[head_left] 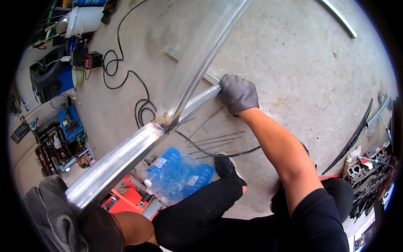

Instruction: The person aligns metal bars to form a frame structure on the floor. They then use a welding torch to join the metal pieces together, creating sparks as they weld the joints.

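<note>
A frame of shiny square metal tubes lies across the view, its pieces meeting at a scorched, dark weld joint [167, 122]. One long tube [197, 63] runs from the joint to the top edge, and a thick tube [121, 157] runs down to the lower left. My right hand [240, 94], in a grey glove, is closed round the far end of a shorter tube [199, 102]. At the lower left my left hand [52, 210], in a dark grey glove, is wrapped round the end of the thick tube; its fingertips are partly hidden.
Blue-filled bottles in plastic wrap [180, 170] stand on the concrete floor beside a red toolbox [132, 197]. Thin rods [218, 138] and a black cable [145, 90] lie beyond. A white bucket [84, 21] is far left; metal engine parts [365, 172] are at right.
</note>
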### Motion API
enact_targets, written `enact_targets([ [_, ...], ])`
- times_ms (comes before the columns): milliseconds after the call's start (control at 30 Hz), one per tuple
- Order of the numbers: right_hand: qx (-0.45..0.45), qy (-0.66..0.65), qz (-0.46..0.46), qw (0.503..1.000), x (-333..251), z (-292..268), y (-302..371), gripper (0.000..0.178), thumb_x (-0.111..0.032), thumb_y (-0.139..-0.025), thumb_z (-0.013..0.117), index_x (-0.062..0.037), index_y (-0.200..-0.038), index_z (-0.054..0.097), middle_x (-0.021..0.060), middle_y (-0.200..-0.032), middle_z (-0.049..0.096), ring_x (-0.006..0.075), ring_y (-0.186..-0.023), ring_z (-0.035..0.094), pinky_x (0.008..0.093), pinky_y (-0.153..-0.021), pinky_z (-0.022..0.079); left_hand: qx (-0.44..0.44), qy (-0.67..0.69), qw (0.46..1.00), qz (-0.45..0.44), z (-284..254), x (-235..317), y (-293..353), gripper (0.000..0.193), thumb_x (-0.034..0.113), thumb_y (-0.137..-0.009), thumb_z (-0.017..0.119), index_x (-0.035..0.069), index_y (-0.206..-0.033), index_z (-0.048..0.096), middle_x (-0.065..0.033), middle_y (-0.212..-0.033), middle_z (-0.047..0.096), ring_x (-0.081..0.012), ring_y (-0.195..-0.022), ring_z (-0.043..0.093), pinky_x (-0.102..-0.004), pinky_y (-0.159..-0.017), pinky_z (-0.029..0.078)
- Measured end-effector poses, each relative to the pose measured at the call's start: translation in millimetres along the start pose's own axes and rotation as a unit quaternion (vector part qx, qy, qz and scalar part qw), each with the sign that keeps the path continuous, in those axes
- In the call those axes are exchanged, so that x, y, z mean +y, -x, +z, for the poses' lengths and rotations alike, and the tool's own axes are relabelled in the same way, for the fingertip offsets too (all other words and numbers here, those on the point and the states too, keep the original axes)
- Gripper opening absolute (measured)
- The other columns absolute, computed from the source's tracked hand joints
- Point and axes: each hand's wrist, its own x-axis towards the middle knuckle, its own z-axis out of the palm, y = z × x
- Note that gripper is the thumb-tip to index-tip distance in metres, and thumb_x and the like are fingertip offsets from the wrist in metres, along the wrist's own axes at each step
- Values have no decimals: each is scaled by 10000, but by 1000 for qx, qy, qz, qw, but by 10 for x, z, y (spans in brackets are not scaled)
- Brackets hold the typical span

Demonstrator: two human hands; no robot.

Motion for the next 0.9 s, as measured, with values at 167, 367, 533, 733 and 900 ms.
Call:
enact_targets([
  [167,-36,-5,4,999,8,-94,-30,204,-179,-983,536,-95,-1049,710,118,-1020,758,281,-985,756,432,-855,605,48,13,997,52,49,-24,-63,114,98,-947,798,16,-878,835,-111,-853,818,-222,-786,807,-355,-765,683],
  [367,-15,-74,60,995,-22,-259,90,222,-277,-967,644,-118,-1110,702,115,-1047,754,296,-1028,745,445,-884,599,25,61,995,-73,88,122,-160,143,166,-975,760,79,-861,759,-88,-806,760,-221,-708,760,-360,-726,654],
  [533,-44,-46,62,996,128,-392,429,271,-316,-957,674,-134,-1159,680,109,-1092,749,302,-1085,727,456,-890,594,49,63,991,-107,158,152,-39,139,173,-973,761,85,-865,753,-85,-814,756,-228,-714,752,-359,-741,646],
  [733,-87,-52,63,993,219,-345,388,284,-343,-943,697,-119,-1116,679,119,-1095,747,293,-1088,729,471,-921,582,50,100,985,-131,147,166,-10,141,176,-976,756,84,-869,749,-83,-815,752,-224,-714,746,-356,-739,641],
  [900,-99,-101,70,988,120,-580,358,304,-387,-944,726,-149,-1132,703,127,-1087,746,319,-1081,733,460,-911,582,53,131,976,-165,201,181,92,143,179,-979,752,83,-873,746,-81,-815,748,-222,-713,741,-353,-737,637],
])
